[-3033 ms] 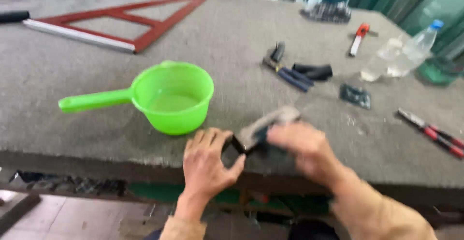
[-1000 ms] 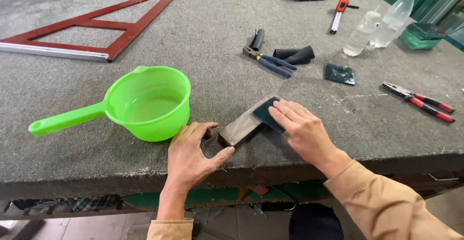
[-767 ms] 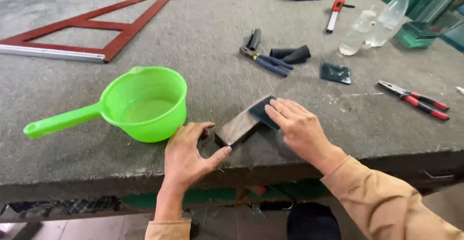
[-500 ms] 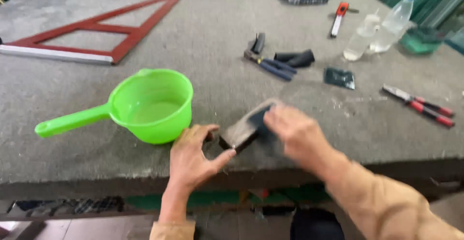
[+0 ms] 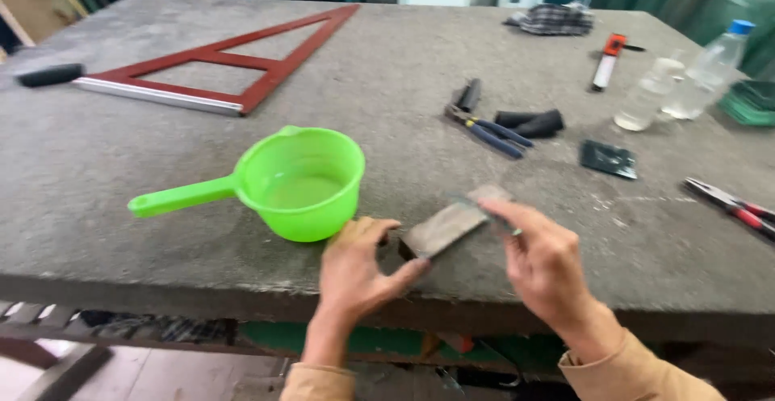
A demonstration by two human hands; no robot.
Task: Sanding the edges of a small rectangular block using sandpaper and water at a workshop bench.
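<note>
A grey rectangular stone block [image 5: 444, 227] lies at an angle near the table's front edge. My left hand [image 5: 359, 268] grips its near end between thumb and fingers. My right hand [image 5: 542, 260] is at the block's far end, its fingertips pinching a small thin flat piece [image 5: 483, 201] against the top of the block; motion blur hides what the piece is. A bright green plastic ladle [image 5: 299, 183] with a long handle and some water in it stands just left of my left hand.
On the grey table [image 5: 121, 207] lie blue-handled pliers [image 5: 484, 130], a black roll [image 5: 530, 122], a dark flat pad [image 5: 607, 159], red-handled pliers [image 5: 735, 207], a clear bottle [image 5: 710, 70], a glass [image 5: 646, 102], an orange knife [image 5: 605, 58] and a red triangular frame [image 5: 218, 70].
My right hand has slid back along the block toward me and its fingers have lifted from lying flat to pinching. My left hand stays on the block's near end. The camera shifted.
</note>
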